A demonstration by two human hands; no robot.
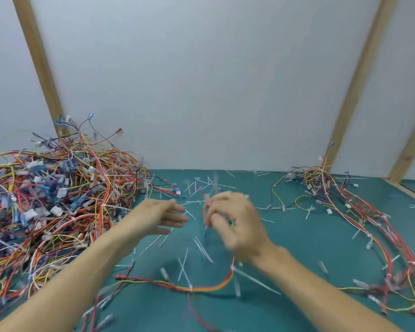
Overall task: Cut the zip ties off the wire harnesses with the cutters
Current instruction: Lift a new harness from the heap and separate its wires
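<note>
Right hand (230, 221) is pinching blurred cutters w/ harness (201, 287) dangling at 6 o'clock; left hand (161, 216) is hovering flat, holding nothing. Risk: nicking wires, since blur is hiding the blades.

the light is bright, soft and even, with no glare on the white wall (201, 80). faint shadows lie on the green tabletop (297, 236) under the forearms. both hands are smeared by motion blur, the right hand (233, 221) most. the wooden battens (355, 87) lean outward from wide-angle distortion, and the wire pile (46, 200) softens toward the left edge.
</note>
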